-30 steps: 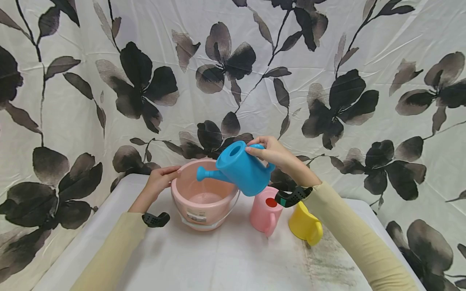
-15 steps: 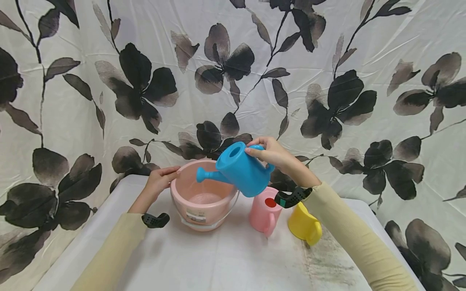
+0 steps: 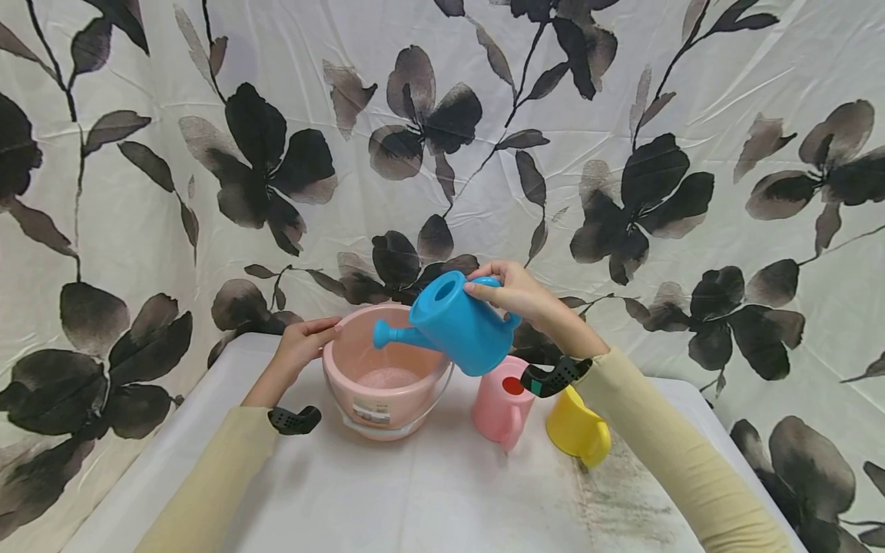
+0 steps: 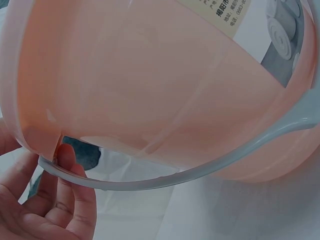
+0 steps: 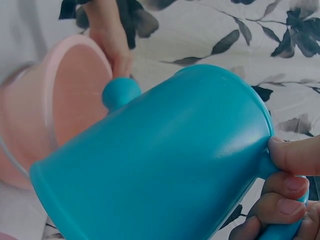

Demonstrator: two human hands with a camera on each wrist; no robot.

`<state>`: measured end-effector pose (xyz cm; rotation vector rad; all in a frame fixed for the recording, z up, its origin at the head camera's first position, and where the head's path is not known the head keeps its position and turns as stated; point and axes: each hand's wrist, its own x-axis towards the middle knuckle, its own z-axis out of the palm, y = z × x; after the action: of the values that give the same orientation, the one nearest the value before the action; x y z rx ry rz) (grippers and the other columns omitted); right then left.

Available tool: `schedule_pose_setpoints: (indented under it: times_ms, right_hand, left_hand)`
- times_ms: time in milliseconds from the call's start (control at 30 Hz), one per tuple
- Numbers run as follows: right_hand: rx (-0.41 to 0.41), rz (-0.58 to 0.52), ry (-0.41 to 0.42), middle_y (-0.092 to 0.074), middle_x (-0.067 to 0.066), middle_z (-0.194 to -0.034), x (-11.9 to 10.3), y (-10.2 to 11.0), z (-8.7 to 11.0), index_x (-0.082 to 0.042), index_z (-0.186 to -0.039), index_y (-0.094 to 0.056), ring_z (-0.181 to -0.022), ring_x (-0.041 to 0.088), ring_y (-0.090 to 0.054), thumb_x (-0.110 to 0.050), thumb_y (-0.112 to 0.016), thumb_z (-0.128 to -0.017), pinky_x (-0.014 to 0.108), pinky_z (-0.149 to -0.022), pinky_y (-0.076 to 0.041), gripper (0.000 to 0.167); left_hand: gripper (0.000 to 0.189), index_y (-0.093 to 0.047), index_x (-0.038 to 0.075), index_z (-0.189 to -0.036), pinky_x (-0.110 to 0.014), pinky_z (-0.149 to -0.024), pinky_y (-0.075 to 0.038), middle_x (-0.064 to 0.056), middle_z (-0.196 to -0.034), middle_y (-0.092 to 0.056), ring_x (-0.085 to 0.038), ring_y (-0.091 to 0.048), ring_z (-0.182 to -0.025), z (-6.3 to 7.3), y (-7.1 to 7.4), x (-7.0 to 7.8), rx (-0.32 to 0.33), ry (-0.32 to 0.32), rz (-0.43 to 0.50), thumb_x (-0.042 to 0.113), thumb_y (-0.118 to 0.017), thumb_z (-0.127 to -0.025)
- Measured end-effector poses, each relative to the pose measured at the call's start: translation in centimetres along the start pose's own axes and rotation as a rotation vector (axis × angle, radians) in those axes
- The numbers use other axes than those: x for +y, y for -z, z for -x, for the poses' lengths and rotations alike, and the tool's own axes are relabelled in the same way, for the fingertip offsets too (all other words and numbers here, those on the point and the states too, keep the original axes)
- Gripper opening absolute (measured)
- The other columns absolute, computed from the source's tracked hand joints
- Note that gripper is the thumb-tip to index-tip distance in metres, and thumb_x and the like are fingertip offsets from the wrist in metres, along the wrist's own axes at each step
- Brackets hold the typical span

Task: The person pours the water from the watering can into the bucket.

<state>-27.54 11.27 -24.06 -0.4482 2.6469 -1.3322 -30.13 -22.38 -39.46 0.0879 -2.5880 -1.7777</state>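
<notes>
So, the right hand (image 3: 515,292) has its fingers curled round the handle (image 5: 280,232) of a blue plastic watering can (image 3: 459,330), tilted, spout (image 3: 404,336) at the mouth of a round pale-pink bucket (image 3: 411,405). Left hand (image 3: 300,349) pinches the bucket's rim (image 4: 9,75). A pink handled can (image 3: 492,411) and yellow one (image 3: 570,426) stand nearby.

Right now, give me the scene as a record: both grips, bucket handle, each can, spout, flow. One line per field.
Left grip: holds pink bucket at its rim
Right grip: holds blue watering can by its handle
Blue watering can: raised off white table, tilted toward bucket
Spout: over bucket mouth in head view
Flow: none visible
Bucket handle: lowered along near side
Pink can: on table, right of bucket
Yellow can: on table, right of pink can
</notes>
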Motion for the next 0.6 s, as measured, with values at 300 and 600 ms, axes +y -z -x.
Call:
schedule_pose_setpoints:
  times_ms: [300,600]
  right_hand:
    - [0.003,0.006,-0.010,-0.059,0.019,-0.126,-0.05,-0.04,-0.07,-0.002,-0.124,-0.055,-0.114,0.033,-0.051,-0.026,-0.060,-0.094,0.038,-0.069,-0.046,0.039]
    - [0.000,0.001,-0.015,-0.060,0.020,-0.124,-0.27,-0.01,0.03,-0.003,-0.125,-0.055,-0.104,0.030,-0.051,-0.026,-0.059,-0.094,0.033,-0.060,-0.042,0.039]
  left_hand:
    - [0.050,-0.047,0.005,-0.142,-0.044,-0.104,-0.046,-0.018,-0.144,-0.048,-0.034,-0.049,-0.129,-0.01,0.03,-0.12,0.001,-0.002,-0.003,0.031,-0.052,-0.099]
    - [0.050,-0.047,0.005,-0.142,-0.044,-0.104,-0.046,-0.018,-0.144,-0.048,-0.034,-0.049,-0.130,0.06,-0.01,0.00,0.006,-0.001,0.004,0.031,-0.052,-0.099]
